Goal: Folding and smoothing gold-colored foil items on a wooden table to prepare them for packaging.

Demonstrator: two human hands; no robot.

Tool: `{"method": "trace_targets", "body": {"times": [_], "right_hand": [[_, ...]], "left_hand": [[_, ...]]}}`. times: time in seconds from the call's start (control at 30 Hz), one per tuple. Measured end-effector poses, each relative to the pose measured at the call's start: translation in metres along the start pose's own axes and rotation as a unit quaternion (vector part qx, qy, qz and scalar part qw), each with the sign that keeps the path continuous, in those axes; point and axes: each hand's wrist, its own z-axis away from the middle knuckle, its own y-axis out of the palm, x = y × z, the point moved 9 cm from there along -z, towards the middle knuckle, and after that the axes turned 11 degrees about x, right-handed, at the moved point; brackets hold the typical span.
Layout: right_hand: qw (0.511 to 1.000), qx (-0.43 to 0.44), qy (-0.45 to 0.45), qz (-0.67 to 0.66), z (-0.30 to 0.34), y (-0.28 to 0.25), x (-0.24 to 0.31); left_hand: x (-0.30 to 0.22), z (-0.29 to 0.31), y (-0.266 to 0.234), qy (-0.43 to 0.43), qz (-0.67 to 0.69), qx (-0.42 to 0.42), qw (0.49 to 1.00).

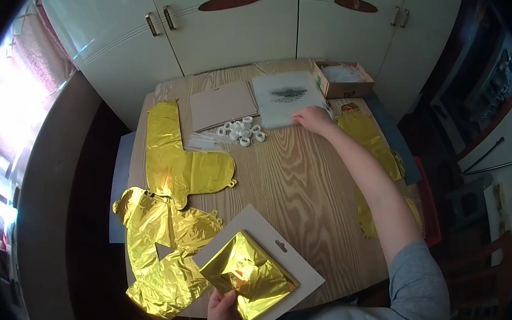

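My left hand [222, 312] is closed at the lower edge of the table, thumb over a folded gold foil balloon [260, 275] and a beige card [276, 256] with a hang hole behind it. Card and balloon are tilted above the table's near edge. Far across the table, my right hand [314, 120] has its fingers closed at the lower right part of the clear plastic bags [276, 109], which bear black print. The exact grip of those fingertips is partly hidden.
Flat gold foil balloons lie at left [168, 161] and right [364, 138]. Beige cards [221, 105], white ribbon rolls [243, 130] and clear straws [209, 141] are near the bags. An open cardboard box [345, 89] holds white material at the far right; cabinets [233, 34] stand behind.
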Motion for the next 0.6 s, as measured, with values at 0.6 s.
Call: {"method": "trace_targets", "body": {"times": [0.6], "right_hand": [[0.983,0.046,-0.150,0.100,0.272,0.012,0.229]], "left_hand": [[0.040,0.086,0.000,-0.025,-0.071,-0.044,0.996]]}}
